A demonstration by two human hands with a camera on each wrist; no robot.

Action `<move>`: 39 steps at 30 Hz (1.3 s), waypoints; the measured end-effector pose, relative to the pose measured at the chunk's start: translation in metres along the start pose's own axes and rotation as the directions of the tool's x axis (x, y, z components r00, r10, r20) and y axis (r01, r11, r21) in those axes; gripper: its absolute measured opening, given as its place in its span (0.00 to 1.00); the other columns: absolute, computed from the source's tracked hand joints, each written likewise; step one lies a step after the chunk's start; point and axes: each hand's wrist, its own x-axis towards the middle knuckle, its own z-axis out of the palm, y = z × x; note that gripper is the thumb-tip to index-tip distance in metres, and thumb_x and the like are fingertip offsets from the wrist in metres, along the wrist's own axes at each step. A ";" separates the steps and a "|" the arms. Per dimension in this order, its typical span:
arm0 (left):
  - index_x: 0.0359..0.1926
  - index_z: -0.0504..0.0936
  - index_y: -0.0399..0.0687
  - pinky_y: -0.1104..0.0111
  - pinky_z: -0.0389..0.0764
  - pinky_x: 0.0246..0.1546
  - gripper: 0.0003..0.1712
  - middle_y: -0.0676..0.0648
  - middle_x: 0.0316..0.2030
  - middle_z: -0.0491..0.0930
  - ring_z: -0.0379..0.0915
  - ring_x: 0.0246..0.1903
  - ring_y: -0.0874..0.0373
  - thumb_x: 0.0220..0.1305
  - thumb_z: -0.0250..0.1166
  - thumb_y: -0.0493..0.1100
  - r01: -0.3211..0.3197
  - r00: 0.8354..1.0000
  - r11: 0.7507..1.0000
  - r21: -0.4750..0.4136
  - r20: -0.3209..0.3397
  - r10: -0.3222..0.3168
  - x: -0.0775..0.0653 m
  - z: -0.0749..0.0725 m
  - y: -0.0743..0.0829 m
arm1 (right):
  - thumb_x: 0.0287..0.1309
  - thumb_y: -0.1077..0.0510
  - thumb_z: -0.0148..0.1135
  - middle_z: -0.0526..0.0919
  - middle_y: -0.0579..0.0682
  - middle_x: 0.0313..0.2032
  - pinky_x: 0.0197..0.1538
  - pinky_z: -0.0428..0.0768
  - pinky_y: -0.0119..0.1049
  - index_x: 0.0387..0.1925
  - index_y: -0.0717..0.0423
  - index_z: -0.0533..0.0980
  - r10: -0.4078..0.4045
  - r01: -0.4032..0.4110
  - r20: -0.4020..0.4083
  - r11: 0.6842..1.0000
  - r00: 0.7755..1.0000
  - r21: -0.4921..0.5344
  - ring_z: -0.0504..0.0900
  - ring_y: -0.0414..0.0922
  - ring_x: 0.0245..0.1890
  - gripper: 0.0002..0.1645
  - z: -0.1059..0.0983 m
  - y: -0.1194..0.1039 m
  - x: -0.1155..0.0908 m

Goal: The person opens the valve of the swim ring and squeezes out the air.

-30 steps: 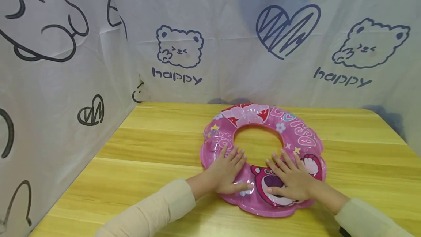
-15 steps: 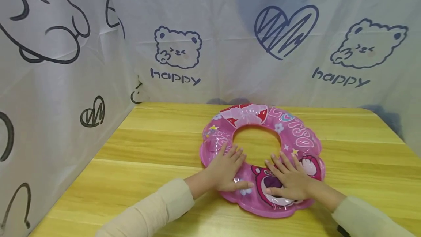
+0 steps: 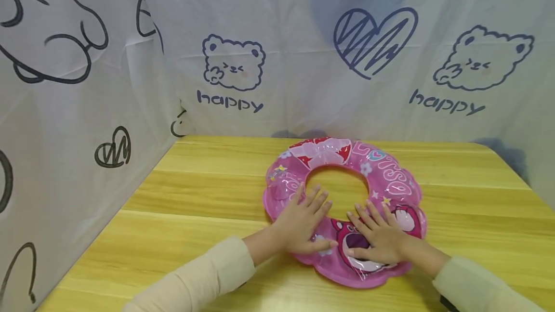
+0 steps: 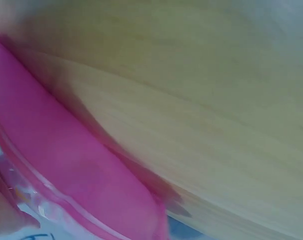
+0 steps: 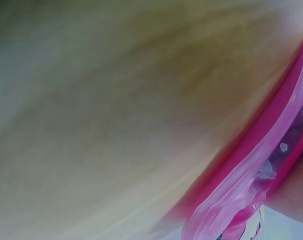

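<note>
A pink inflatable swim ring (image 3: pixel 392 172) with a cartoon bear, a bow and letters printed on it lies flat on the wooden table. On its near left part rests my left hand (image 3: pixel 301 223), fingers spread and straight. My right hand (image 3: pixel 381 240) lies across the printed bear at the near right, fingers also spread, with the tips at the inner rim. In the left wrist view the ring's pink side (image 4: pixel 76 155) shows, with a bit of the hand at the lower left. The right wrist view shows the ring's edge (image 5: pixel 256 145) beside part of the hand.
The yellow wooden table (image 3: pixel 191 191) extends around the ring on all sides. White cloth (image 3: pixel 299 76) printed with bears and hearts hangs behind the table, and more cloth (image 3: pixel 121 105) hangs along its left side.
The left hand's fingers have shifted slightly right over the ring. The right hand stays almost where it was on the ring, and the whole view drifts a little.
</note>
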 end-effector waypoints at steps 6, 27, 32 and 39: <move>0.69 0.59 0.44 0.46 0.46 0.69 0.51 0.42 0.70 0.54 0.43 0.72 0.48 0.57 0.42 0.76 -0.057 0.998 0.998 -0.004 0.012 0.057 0.003 0.002 0.016 | 0.53 0.25 0.47 0.49 0.62 0.71 0.65 0.11 0.48 0.69 0.58 0.56 -0.001 0.000 -0.038 0.999 0.999 -0.047 0.39 0.64 0.71 0.54 0.009 0.004 0.000; 0.71 0.53 0.44 0.48 0.44 0.70 0.52 0.44 0.72 0.50 0.43 0.72 0.50 0.58 0.38 0.77 -0.025 0.993 1.000 -0.001 0.119 0.025 -0.001 0.017 0.023 | 0.52 0.24 0.45 0.50 0.62 0.71 0.66 0.16 0.54 0.68 0.58 0.58 0.002 -0.003 -0.018 0.997 1.000 -0.073 0.39 0.64 0.71 0.54 -0.001 -0.002 0.000; 0.72 0.51 0.46 0.51 0.42 0.71 0.52 0.46 0.72 0.47 0.41 0.72 0.52 0.59 0.34 0.77 -0.015 0.978 1.000 0.023 0.207 0.010 -0.001 0.015 0.025 | 0.53 0.24 0.46 0.50 0.63 0.71 0.68 0.29 0.62 0.68 0.58 0.58 0.015 -0.014 0.020 0.998 1.000 -0.063 0.38 0.64 0.71 0.54 -0.012 -0.007 -0.002; 0.72 0.47 0.47 0.54 0.38 0.72 0.52 0.49 0.73 0.43 0.37 0.73 0.55 0.59 0.32 0.77 0.001 0.960 0.999 0.038 0.279 -0.012 0.000 0.018 0.026 | 0.52 0.24 0.46 0.51 0.63 0.70 0.68 0.29 0.62 0.67 0.58 0.59 0.019 -0.018 0.013 0.998 1.000 -0.065 0.39 0.65 0.71 0.54 -0.014 -0.009 -0.002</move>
